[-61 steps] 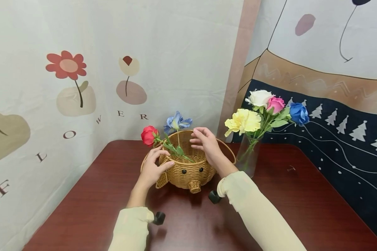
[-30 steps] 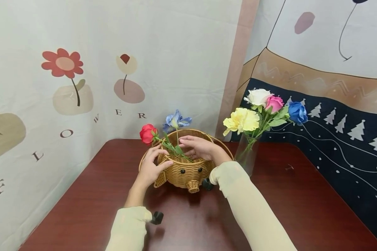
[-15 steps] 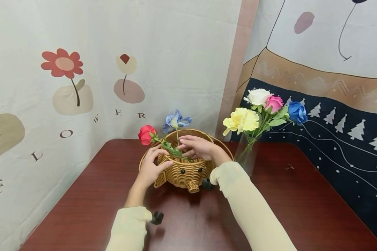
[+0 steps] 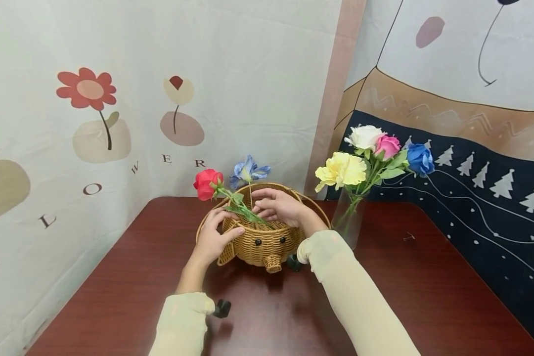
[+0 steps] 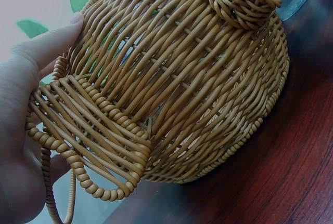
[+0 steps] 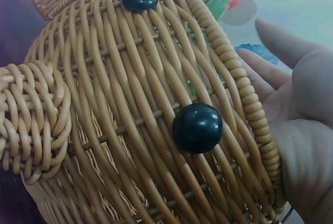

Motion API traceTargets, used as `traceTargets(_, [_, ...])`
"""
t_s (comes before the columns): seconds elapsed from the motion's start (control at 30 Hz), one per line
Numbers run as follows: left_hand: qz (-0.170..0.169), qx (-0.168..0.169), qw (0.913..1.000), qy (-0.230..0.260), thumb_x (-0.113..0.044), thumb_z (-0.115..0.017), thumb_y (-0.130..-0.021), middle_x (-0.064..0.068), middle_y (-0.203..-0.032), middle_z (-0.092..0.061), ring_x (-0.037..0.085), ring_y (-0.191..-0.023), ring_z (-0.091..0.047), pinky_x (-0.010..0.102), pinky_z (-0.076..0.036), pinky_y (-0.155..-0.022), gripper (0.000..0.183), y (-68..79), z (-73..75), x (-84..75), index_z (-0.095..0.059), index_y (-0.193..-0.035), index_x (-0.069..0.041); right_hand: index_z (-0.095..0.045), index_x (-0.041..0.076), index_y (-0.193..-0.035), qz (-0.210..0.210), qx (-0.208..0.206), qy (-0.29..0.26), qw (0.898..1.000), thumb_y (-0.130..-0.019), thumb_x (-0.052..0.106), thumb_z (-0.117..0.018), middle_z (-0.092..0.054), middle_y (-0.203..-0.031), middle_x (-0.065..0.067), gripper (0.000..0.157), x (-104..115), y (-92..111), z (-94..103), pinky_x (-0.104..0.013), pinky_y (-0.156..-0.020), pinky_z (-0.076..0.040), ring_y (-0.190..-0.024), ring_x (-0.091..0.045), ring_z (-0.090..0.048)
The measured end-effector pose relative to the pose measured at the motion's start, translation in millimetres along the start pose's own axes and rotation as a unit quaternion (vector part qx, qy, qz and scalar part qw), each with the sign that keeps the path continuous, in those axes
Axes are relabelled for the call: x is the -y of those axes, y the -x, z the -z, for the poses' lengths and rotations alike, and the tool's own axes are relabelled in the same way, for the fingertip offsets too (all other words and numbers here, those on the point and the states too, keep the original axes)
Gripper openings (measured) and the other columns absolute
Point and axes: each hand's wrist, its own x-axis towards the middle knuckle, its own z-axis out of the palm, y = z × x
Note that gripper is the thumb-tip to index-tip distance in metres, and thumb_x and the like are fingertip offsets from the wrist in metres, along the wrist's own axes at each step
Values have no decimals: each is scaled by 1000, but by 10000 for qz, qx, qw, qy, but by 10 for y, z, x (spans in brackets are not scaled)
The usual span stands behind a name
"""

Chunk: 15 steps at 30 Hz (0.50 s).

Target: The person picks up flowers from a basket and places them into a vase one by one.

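A tan wicker basket with black bead eyes, a woven snout and side ears stands on the table. My left hand grips its left rim; in the left wrist view, that thumb lies across the weave near the ear flap. My right hand reaches over the right rim. Its fingers overlap a red rose's stem in the head view; contact is unclear. The red rose leans left out of the basket. Behind it rises a blue iris. Right thumb and fingers lie apart in the right wrist view.
To the basket's right stands a clear glass vase with white, pink, yellow and blue artificial flowers. The dark red table backs onto printed fabric walls. A thin handle hoop lies beside the basket's right rim.
My right hand has come in from the right rim to the rose's stem. The red rose has turned and risen slightly leftward. My left hand keeps its hold on the basket.
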Motion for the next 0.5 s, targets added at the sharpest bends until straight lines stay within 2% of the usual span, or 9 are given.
traceTargets(0.13, [29, 62, 9999, -82, -42, -67, -71, 2, -130, -36, 21, -121, -29, 46, -30, -91, 31, -4, 2, 1, -57, -93, -23, -32, 4, -130, 167, -68, -32, 9998, -87, 0, -46, -56, -89, -11, 46, -58, -40, 26, -34, -57, -36, -63, -21, -46])
traceTargets(0.27, [69, 69, 9999, -97, -42, -66, -71, 3, -131, -35, 21, -121, -28, 45, -30, -91, 30, -6, -1, 6, -57, -94, -25, -31, 3, -130, 276, -51, 62, 9996, -84, -4, -47, -56, -88, -12, 49, -74, -46, 31, -34, -54, -32, -62, -23, -42])
traceTargets(0.5, [69, 62, 9999, -71, -43, -67, -71, 4, -131, -34, 22, -120, -29, 46, -32, -90, 32, -8, -5, 6, -57, -94, -24, -36, 4, -128, 309, -121, 266, 9991, -82, -7, -50, -57, -91, -16, 49, -88, -65, 43, -31, -51, -32, -57, -20, -42])
